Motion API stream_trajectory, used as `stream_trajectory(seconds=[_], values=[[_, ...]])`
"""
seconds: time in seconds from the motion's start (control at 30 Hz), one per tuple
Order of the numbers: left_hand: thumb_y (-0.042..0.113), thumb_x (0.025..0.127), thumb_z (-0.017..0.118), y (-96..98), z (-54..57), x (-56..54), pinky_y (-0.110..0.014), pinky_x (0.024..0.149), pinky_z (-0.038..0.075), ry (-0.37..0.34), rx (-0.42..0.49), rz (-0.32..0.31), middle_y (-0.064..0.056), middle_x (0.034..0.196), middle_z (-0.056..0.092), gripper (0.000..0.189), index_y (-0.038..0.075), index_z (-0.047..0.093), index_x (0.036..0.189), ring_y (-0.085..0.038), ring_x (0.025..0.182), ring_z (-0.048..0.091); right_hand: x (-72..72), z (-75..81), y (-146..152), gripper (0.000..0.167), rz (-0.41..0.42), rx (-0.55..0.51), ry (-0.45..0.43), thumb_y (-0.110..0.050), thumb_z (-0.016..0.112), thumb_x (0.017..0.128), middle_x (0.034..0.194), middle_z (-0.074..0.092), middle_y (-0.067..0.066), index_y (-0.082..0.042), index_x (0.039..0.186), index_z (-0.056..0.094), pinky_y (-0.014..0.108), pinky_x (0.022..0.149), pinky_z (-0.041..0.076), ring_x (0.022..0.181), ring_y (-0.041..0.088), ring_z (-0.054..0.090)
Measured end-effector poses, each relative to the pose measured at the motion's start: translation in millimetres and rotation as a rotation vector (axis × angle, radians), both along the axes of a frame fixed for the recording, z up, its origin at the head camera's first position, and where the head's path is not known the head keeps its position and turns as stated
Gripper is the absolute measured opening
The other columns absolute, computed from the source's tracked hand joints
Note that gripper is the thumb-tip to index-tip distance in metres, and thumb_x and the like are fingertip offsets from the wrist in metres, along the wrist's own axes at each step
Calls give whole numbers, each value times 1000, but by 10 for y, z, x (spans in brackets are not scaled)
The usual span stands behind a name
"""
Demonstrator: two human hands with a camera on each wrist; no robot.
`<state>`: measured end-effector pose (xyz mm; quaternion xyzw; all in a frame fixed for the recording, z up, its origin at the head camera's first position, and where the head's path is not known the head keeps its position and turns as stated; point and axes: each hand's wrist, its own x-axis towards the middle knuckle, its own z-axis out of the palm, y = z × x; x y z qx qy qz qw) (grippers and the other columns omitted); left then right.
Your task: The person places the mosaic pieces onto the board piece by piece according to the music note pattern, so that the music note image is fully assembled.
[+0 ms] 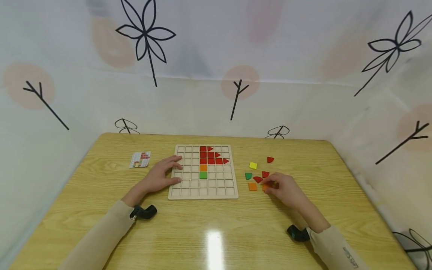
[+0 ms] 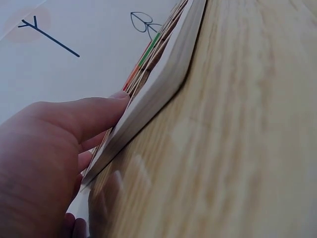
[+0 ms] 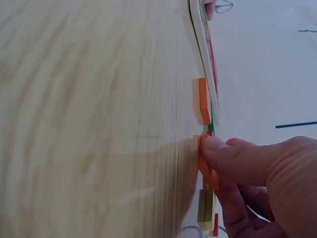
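Here's the right hand (image 1: 282,189), down among the loose pieces on the right side of the bench (image 1: 175,232), its grip narrowed to a pinch, thumb and fingertips on an orange piece (image 3: 202,161) at bench level! Just beside it, toward the board, lies an orange square (image 1: 252,186), with a green quarter-round (image 1: 248,176), a yellow square (image 1: 253,165) and several red pieces (image 1: 270,159) scattered close by; another yellow piece (image 3: 206,210) sits partly hidden at the fingers. Over to the left hand (image 1: 162,175): that grip is spread wide, fingers extended and parted, resting across the left edge of the wooden grid board (image 1: 202,197). And look at the board, lying flat mid-bench: three red rows (image 1: 210,161) near the far edge, each ending in a point, growing longer toward the person, then an orange tile (image 1: 203,168) and a green tile (image 1: 203,175) directly below in the same column. Left of the board, there's a printed card (image 1: 139,160), flat on the bench, well apart from the loose pieces.
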<state>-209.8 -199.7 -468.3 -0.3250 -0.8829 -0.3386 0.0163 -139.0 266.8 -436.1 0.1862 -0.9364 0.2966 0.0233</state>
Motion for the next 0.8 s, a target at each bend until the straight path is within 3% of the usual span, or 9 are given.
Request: stream_trajectory(seconds=[0.47, 0.8], values=[[32, 90, 75, 0, 3, -2, -58, 114, 25, 0, -19, 3, -9, 155, 41, 34, 15, 67, 119, -32, 146, 30, -7, -6, -13, 19, 42, 1, 11, -3, 81, 81, 85, 56, -7, -13, 95, 75, 26, 66, 49, 76, 10, 52], [31, 90, 76, 3, 21, 6, -58, 114, 24, -19, -11, 3, -8, 155, 40, 35, 14, 67, 119, -31, 146, 29, -34, 24, -141, 16, 19, -67, 30, 0, 76, 86, 97, 66, -1, -9, 99, 74, 31, 74, 58, 87, 18, 65]])
